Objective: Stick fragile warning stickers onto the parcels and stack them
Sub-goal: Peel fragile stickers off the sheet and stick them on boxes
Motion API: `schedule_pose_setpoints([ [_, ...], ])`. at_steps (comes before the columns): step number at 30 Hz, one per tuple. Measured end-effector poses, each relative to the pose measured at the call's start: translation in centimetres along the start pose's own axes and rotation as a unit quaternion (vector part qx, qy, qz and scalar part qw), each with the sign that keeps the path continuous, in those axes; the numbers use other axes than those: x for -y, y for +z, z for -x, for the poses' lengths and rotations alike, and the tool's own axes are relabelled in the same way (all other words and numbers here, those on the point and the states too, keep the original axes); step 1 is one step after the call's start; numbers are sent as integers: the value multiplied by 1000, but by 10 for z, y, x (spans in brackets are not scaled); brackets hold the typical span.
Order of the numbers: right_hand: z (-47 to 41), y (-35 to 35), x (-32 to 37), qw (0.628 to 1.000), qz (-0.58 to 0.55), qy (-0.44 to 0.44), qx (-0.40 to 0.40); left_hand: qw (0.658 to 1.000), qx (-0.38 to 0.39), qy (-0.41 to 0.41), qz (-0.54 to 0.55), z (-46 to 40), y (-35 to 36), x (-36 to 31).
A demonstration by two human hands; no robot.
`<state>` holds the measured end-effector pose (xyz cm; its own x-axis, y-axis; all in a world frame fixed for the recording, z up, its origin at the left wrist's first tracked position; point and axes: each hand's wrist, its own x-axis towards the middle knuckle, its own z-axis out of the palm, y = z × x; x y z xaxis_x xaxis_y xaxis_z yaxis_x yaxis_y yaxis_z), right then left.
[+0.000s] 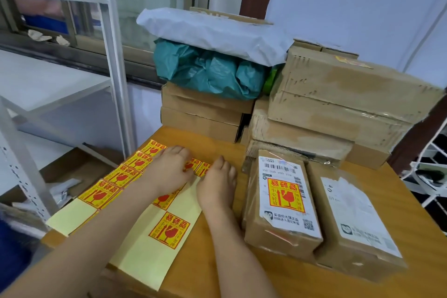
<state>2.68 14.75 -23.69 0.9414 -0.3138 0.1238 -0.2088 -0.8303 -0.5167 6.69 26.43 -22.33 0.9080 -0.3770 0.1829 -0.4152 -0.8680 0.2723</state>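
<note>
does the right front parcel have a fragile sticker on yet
Not yet: the right front parcel shows only a white shipping label; its neighbour has one.

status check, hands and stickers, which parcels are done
Left hand and right hand both on the sticker sheet, working a sticker loose. Near left parcel stickered; right parcel bare. Nothing in the way.

We list what cannot be read. Left hand (173, 168): fingertips hidden against the sticker sheet (154, 237); we cannot tell whether they pinch or press. Right hand (217, 186): fingertips likewise out of sight. Stickers under both hands: partly covered. Sheet's near end: hidden under the left forearm. Unstickered parcel (355, 222): label print blurred. Rear carton stack (338, 104): lower boxes partly hidden. Green bag (208, 70): contents hidden, top covered by white mailer (212, 31).
</note>
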Motion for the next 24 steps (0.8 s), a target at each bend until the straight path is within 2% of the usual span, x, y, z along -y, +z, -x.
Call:
schedule_pose_setpoints([
  [7, 3, -6, 1, 1000, -5, -14, -6, 999, -8, -14, 50, 2, 21, 3],
  [16, -2, -4, 0, 998, -20, -9, -58, 999, -4, 18, 51, 5, 16, 1],
  [24, -3, -2, -2, 998, -28, -12, -57, 999, 19, 11, 36, 5, 17, 2],
])
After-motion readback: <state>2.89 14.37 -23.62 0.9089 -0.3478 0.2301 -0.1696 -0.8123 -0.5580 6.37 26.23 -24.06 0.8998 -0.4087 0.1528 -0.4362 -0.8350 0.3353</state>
